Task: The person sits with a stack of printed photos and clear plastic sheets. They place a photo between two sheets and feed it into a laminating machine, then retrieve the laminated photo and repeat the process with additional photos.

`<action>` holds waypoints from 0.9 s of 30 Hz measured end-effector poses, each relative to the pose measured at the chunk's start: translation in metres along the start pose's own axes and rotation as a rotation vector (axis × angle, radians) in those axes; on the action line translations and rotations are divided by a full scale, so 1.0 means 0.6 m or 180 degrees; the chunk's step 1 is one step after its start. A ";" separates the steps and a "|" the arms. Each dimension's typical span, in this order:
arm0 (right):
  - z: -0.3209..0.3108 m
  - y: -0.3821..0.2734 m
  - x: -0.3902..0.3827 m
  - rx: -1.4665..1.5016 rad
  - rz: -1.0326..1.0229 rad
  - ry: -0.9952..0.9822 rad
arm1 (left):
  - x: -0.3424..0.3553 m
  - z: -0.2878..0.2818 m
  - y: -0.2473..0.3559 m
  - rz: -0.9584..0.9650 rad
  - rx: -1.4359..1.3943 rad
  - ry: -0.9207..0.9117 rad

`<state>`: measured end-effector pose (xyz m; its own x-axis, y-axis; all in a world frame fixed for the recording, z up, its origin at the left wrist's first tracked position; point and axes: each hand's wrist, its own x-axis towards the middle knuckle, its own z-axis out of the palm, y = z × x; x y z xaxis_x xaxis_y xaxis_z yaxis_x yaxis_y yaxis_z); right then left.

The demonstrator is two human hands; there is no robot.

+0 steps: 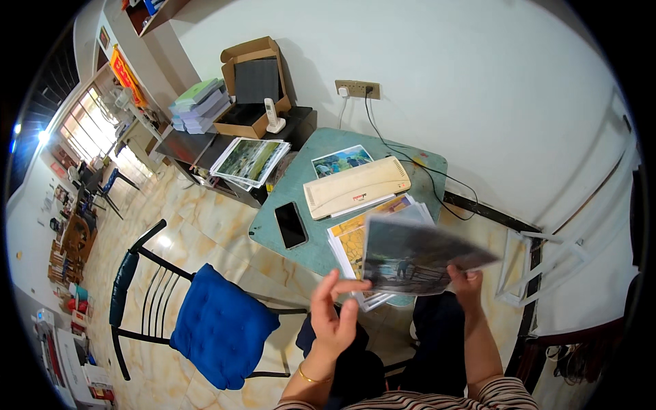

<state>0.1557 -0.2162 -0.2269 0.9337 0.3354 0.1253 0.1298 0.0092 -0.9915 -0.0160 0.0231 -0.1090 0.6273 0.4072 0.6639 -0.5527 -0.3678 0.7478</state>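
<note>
My right hand [467, 288] pinches the lower right part of a glossy photo print [417, 256], held tilted over the table's near edge. It shows a dark picture with a figure in it. My left hand [333, 318] has its fingers apart, and one fingertip reaches the print's lower left corner; whether it touches cannot be told. Under the print lies a stack of picture sheets [348, 244], the top one yellow and partly covered. Just beyond them a cream laminator [357, 189] sits on the green table [270, 222], with a colourful print [342, 162] behind it.
A phone [291, 225] lies on the table's left side. Black cables [430, 169] run from the wall socket [357, 89] to the table. More prints [251, 162], a cardboard box [251, 85] and a cordless phone [274, 116] are on the dark cabinet. A blue-cushioned chair [222, 328] stands left.
</note>
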 end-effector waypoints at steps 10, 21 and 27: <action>0.054 0.038 0.230 0.3762 -0.0284 -0.0728 | 0.111 0.052 -0.281 -0.1212 -0.0135 -0.0644; 0.116 0.093 0.298 0.5171 0.0110 -0.0996 | 0.021 0.113 -0.379 -0.1469 0.0335 -0.0927; 0.132 0.094 0.313 0.5017 0.0174 -0.1267 | 0.064 0.126 -0.373 -0.0632 0.0871 -0.1424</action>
<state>0.3118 -0.0780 -0.2618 0.7524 0.5743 0.3226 -0.5841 0.8081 -0.0765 0.1732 0.0578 -0.2510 0.9094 0.1182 0.3987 -0.2750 -0.5481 0.7899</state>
